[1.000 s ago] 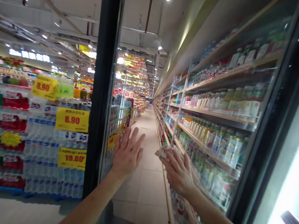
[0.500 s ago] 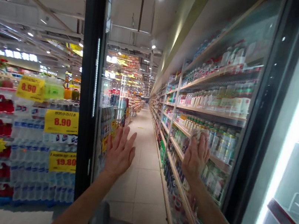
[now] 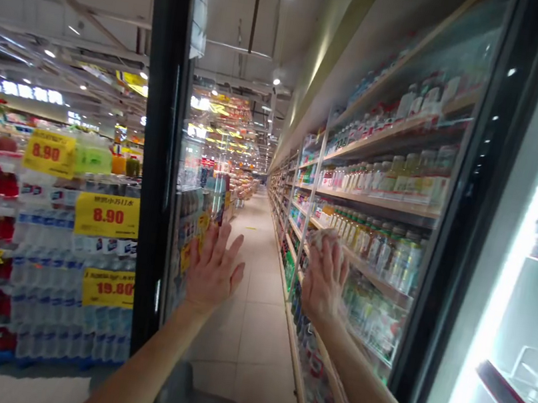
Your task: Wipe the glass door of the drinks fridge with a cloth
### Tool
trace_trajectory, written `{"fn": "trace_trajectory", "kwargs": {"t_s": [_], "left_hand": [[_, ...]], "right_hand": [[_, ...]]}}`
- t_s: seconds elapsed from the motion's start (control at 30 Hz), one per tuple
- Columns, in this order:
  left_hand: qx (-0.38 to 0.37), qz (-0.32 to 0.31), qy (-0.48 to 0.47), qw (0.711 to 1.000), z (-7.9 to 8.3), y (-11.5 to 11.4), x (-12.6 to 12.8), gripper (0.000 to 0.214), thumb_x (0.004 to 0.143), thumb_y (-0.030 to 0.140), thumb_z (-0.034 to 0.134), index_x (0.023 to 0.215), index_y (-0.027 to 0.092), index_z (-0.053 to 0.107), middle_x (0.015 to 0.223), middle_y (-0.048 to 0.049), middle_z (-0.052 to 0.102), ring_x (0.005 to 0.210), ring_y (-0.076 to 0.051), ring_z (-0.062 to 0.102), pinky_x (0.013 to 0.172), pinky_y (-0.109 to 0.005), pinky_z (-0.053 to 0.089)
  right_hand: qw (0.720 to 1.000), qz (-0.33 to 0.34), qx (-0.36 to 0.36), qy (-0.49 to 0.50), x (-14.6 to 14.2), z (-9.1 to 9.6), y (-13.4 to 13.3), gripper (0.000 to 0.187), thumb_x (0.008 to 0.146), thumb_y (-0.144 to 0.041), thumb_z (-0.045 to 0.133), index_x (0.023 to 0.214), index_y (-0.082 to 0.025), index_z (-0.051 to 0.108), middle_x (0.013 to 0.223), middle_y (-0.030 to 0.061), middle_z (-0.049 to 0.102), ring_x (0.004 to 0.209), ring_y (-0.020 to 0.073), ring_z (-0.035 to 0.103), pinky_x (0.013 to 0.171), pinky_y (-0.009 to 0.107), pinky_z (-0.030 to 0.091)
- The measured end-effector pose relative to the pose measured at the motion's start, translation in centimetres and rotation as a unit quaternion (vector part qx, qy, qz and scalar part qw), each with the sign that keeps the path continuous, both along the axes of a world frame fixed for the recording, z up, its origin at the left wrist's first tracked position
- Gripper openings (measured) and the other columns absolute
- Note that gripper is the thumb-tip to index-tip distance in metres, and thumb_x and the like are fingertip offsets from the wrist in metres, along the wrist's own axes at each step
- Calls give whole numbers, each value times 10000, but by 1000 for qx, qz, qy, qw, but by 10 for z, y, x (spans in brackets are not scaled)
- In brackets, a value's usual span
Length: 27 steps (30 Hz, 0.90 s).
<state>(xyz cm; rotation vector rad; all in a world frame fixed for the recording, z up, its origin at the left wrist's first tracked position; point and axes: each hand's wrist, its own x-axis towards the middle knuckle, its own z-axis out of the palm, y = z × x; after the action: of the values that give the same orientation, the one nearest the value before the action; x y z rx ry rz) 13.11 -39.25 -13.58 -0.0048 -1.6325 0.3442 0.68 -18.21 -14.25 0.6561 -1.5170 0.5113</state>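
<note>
A glass fridge door [image 3: 275, 162] stands open in front of me, between a black frame on the left [image 3: 153, 144] and one on the right [image 3: 468, 224]. My left hand [image 3: 212, 270] lies flat on the pane, fingers spread, holding nothing. My right hand [image 3: 322, 283] presses a crumpled pale cloth [image 3: 321, 238] against the glass, and the cloth bulges out above my fingertips. Through the pane I see a long shop aisle and shelves of bottles.
Stacked packs of bottled water with yellow price signs [image 3: 108, 216] stand on the left beyond the frame. Drink shelves [image 3: 380, 204] run along the aisle on the right. The lit fridge interior with a wire shelf [image 3: 518, 393] is at the far right. A tiled floor [image 3: 254, 334] lies ahead.
My right hand has slid the cloth up the glass, then leftward toward the middle. My left hand has stayed flat on the pane. My view has shifted slightly.
</note>
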Motion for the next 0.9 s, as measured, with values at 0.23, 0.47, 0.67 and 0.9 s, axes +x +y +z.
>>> {"fn": "trace_trajectory", "kwargs": {"t_s": [0.23,0.47,0.67,0.9], "left_hand": [[-4,-1,0,1000,-1,-5,-1,606,844,286,537,1403,184,326,1447,-137,346,1404,-249,126,1131,-487,118],[-5,1,2,1000,-1,-5,-2,616,832,279,562,1397,187,337,1453,-137,338,1404,-250,140,1127,-487,122],[-1,-3,-4,1000,0,-2,-1,631,827,268,566,1404,194,322,1460,-133,323,1405,-248,131,1128,-489,117],[5,-3,-3,1000,0,-5,-3,641,827,274,564,1412,223,305,1469,-114,307,1400,-254,153,1124,-498,144]], "right_hand": [[994,-11,-109,0,-2,5,-1,586,892,-217,388,1453,-239,220,1495,116,283,1397,263,206,1097,498,191],[999,14,34,31,-12,-1,22,602,881,-204,412,1446,-294,225,1452,65,381,1378,224,266,1123,474,164],[984,-21,-176,-35,-33,-2,49,550,903,-234,347,1444,-196,254,1506,137,244,1398,272,200,1076,525,254],[995,-13,-93,-17,-39,-14,58,560,890,-225,371,1440,-230,264,1490,119,292,1387,268,232,1082,524,251]]}}
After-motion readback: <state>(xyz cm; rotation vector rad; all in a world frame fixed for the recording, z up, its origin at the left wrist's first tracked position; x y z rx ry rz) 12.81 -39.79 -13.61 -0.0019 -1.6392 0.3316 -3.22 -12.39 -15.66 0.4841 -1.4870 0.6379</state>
